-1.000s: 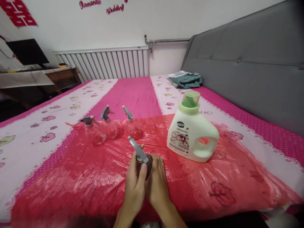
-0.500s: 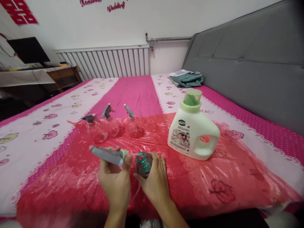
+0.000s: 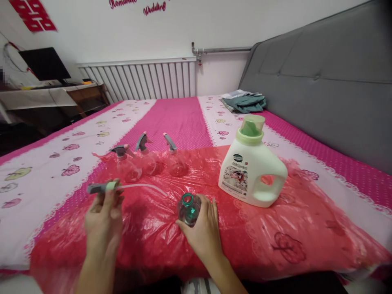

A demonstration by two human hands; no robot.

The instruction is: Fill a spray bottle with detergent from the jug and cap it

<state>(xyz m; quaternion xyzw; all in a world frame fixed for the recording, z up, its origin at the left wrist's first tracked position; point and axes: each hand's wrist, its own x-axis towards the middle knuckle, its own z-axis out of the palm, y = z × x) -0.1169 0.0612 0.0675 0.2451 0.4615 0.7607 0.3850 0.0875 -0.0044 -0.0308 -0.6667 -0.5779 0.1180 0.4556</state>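
A pink-and-white cloth bed has a shiny red plastic sheet on it. There stand a big pale plastic jug and three clear spray bottles. The right hand wraps around a round see-through bottle with an open green neck, on the sheet. Left of it, the left hand pinches a grey spray top with a thin white tube.

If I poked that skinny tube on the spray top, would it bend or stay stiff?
It would probably bend, since the tube curves. It's likely light, because it looks so thin. Its free end might wobble: the left hand holds the spray top instead.
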